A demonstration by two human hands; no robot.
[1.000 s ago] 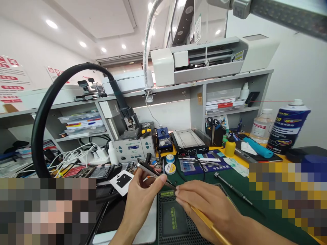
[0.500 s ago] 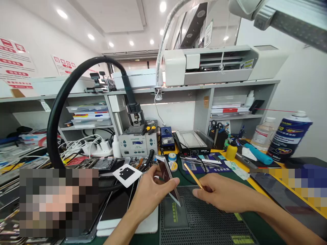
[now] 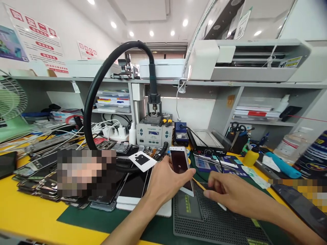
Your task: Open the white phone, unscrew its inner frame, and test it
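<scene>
A white smartphone (image 3: 178, 163) is gripped between the thumb and fingers of my left hand (image 3: 170, 175), tilted up with its dark screen toward me. A small mark shows on the screen. My right hand (image 3: 222, 190) is closed around a thin gold-coloured tool (image 3: 198, 183) with a pale rear end. The tool's front end lies close to the phone's right edge; I cannot tell if it touches. Below both hands is a dark honeycomb-patterned work mat (image 3: 204, 221). A white card with a black cut-out shape (image 3: 142, 159) lies left of my left hand.
A soldering and hot-air station (image 3: 154, 133) with a thick black hose (image 3: 89, 102) stands behind. Stacked phone parts (image 3: 38, 183) crowd the left. A yellow bottle (image 3: 250, 157), a clear bottle (image 3: 292, 146) and a blue spray can (image 3: 314, 153) stand right. White tablets (image 3: 133, 189) lie beside the mat.
The view has swung left, so the bench appears shifted right. The phone has turned its screen more toward me. The gold-coloured tool has tipped lower, its front end nearer the phone's edge.
</scene>
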